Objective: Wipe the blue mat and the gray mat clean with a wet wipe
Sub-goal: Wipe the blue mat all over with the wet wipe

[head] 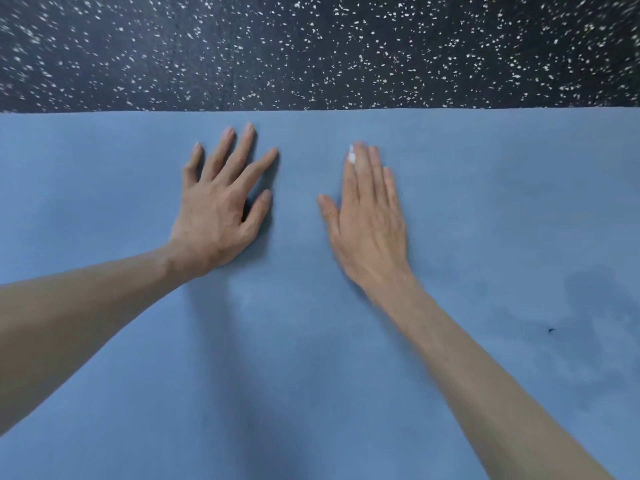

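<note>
While we lean over the blue mat (311,358), its far edge runs straight across our view from left to right, so its long axis lies sideways, against the dark speckled floor (311,46). Our left hand (221,206) presses flat on it, fingers spread and released. Our right hand (369,220) lies flat beside it, fingers straight and together, a white scrap of the wet wipe (351,155) showing under the fingertips. Darker damp patches (588,306) mark the mat at right.

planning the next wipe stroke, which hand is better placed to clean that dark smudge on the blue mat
Right. The right hand has the white wet wipe showing under its straight fingers and lies nearer the dark smudge on the blue mat. The left hand rests spread, with no wipe visible.
</note>
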